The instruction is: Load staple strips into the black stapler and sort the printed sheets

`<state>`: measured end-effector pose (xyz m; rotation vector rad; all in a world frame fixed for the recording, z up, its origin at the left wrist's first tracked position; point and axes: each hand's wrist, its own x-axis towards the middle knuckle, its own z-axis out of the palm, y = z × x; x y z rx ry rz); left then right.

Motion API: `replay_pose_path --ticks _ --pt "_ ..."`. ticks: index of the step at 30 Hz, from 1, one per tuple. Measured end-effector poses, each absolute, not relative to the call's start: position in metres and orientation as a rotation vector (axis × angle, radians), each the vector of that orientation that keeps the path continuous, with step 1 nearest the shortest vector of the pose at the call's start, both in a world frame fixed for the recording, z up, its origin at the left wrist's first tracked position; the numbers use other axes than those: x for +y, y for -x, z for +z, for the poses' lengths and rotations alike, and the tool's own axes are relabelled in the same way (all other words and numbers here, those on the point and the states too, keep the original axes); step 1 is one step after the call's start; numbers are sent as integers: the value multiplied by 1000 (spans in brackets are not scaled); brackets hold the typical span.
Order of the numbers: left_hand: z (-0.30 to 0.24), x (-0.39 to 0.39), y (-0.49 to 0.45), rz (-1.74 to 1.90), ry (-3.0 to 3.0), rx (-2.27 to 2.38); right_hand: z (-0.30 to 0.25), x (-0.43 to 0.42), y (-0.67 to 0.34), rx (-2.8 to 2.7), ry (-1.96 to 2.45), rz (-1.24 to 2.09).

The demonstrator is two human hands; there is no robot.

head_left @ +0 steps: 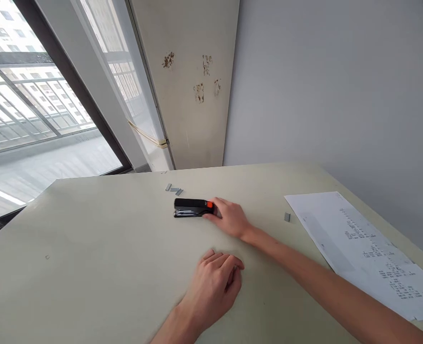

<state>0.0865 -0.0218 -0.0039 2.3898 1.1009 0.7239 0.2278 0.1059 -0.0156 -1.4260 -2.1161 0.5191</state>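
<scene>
A black stapler point(192, 208) with an orange patch lies on the pale table, its front end pointing left. My right hand point(231, 217) is closed around the stapler's right end, thumb on the near side. Nearer to me, my left hand point(216, 282) rests on the tabletop with its fingers curled in; whatever may be inside them is hidden. Just beyond the stapler lie a few grey staple strips point(174, 189). Another short staple strip point(287, 217) sits to the right of my right hand, beside the paper.
Printed sheets of paper point(369, 253) lie along the table's right side, next to my right forearm. One loose staple point(47, 257) is on the left of the table point(118, 267). Behind the table stand a grey wall point(326, 86) and a stained panel point(193, 129); a window is at left.
</scene>
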Motion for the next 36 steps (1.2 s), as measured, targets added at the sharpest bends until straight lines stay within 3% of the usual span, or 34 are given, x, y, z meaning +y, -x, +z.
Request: replay_pose_path --ticks 12,24,31,36 --pt "-12 -22 -85 736 -2370 1062 -15 145 -154 -2117 1280 706" --pt "-4 -21 -83 746 -2395 1045 2 40 -275 -2086 1134 868" --pt "-2 -22 -85 725 -2391 1062 -15 -11 -392 -2164 1622 148" --pt "-2 -22 -85 689 -2396 1085 -45 -23 -413 -2164 1823 146"
